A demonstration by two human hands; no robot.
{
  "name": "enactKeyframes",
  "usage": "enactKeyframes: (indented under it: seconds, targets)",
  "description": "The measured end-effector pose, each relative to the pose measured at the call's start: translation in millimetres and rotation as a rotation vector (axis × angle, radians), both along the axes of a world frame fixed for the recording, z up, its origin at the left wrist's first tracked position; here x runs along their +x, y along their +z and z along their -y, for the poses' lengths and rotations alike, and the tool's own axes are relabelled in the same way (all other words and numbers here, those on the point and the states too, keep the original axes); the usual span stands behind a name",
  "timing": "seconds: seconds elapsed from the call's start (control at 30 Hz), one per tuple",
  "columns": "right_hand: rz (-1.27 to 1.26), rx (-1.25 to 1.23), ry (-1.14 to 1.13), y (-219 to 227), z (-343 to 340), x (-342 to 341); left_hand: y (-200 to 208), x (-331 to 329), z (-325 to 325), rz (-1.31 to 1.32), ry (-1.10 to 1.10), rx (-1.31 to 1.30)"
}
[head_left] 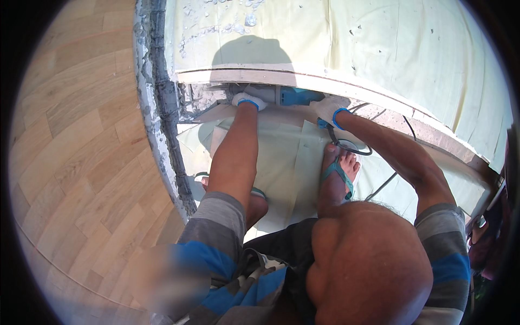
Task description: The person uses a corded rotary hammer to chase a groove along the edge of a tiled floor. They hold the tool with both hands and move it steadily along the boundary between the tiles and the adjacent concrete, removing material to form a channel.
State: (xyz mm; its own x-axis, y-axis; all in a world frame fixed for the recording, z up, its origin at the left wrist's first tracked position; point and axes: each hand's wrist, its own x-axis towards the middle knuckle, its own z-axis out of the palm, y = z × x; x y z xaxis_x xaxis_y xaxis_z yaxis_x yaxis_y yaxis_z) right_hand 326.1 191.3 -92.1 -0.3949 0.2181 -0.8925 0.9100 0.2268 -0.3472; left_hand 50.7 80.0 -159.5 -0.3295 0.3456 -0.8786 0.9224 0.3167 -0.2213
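A blue and grey corded power tool (299,97) lies lengthwise in the gap below a pale ledge. My right hand (329,109), in a white glove with a blue cuff, is closed round its rear end. At the tool's grey front part is my left hand (250,101), gloved the same way, its fingers curled and partly hidden. The working tip is too shaded to make out. Broken grey masonry (203,98) lies just left of my left hand. A black cord (357,151) loops down from the tool beside my right foot.
Pale sheeting (271,157) covers the step under my sandalled feet and the surface beyond the ledge (336,84). Rubble bits (250,20) are scattered at the far side. A rough broken edge (157,108) borders the wood-look floor (86,135) on the left.
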Motion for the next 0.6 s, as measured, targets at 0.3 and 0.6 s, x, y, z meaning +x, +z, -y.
enactKeyframes:
  seconds: [0.3, 0.6]
  targets:
    - [-0.019, -0.056, -0.365, -10, 8, 30, 6, 19, -4, 0.074, -0.067, -0.044]
    - [-0.007, -0.034, -0.314, 24, -4, 26, -2, 20, 2, 0.112, -0.052, 0.053]
